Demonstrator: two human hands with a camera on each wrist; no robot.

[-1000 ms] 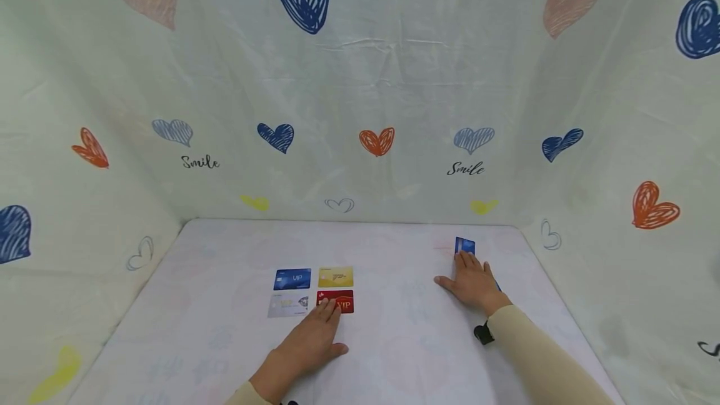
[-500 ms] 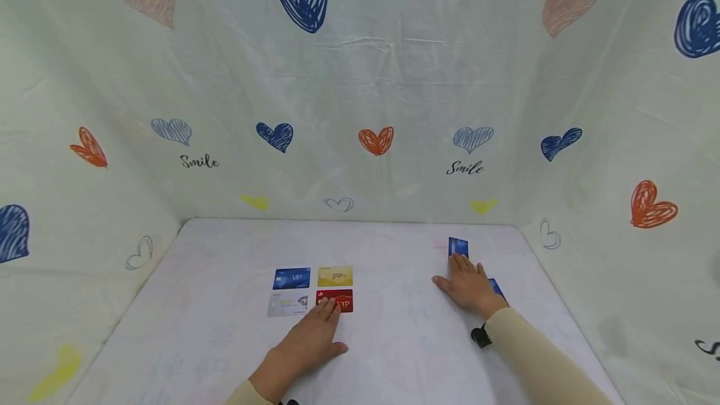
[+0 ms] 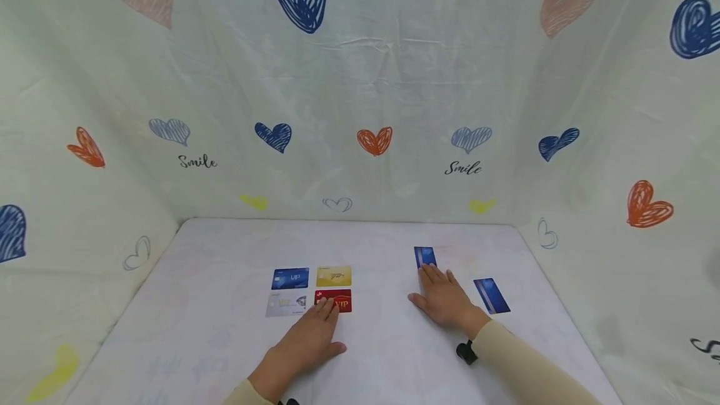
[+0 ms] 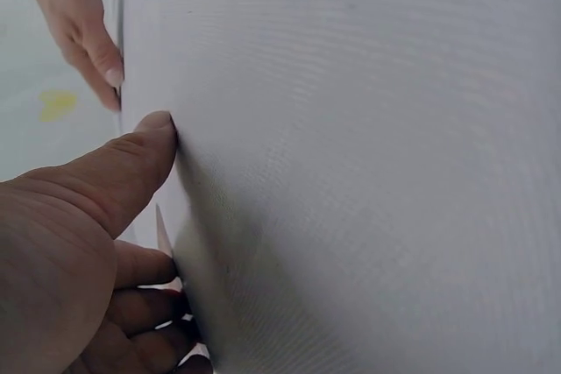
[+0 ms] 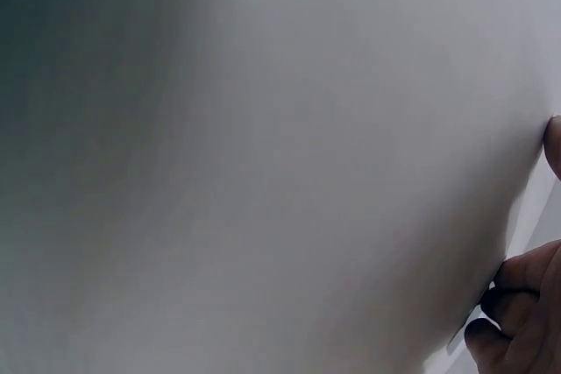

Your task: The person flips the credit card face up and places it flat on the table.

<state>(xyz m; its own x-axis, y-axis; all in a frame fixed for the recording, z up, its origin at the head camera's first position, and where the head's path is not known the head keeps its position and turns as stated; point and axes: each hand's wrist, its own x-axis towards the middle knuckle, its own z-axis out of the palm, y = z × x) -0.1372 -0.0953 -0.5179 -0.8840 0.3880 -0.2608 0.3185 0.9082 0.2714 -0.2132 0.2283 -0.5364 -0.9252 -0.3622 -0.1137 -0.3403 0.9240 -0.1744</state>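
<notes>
My left hand [image 3: 308, 340] rests with its fingertips on a red VIP card [image 3: 342, 300], palm down and fingers extended. That card is the near right one in a two-by-two block with a blue VIP card [image 3: 290, 278], a gold card [image 3: 334, 276] and a silver card [image 3: 286, 304]. Farther right, my right hand [image 3: 446, 300] lies flat, its fingertips over the near part of a blue card [image 3: 425, 256] with a striped edge. In the left wrist view, the left thumb [image 4: 131, 159] touches the white surface. The right wrist view shows only some right fingers [image 5: 526, 295].
Another blue striped card [image 3: 492, 295] lies tilted to the right of my right hand. The white tabletop [image 3: 388, 355] ends at a hanging cloth [image 3: 416, 186] printed with hearts. A black wrist strap piece [image 3: 466, 352] sits at the right cuff.
My right hand has slid left and slightly nearer with the blue card under its fingertips, uncovering the other blue card. The left hand has stayed on the red card.
</notes>
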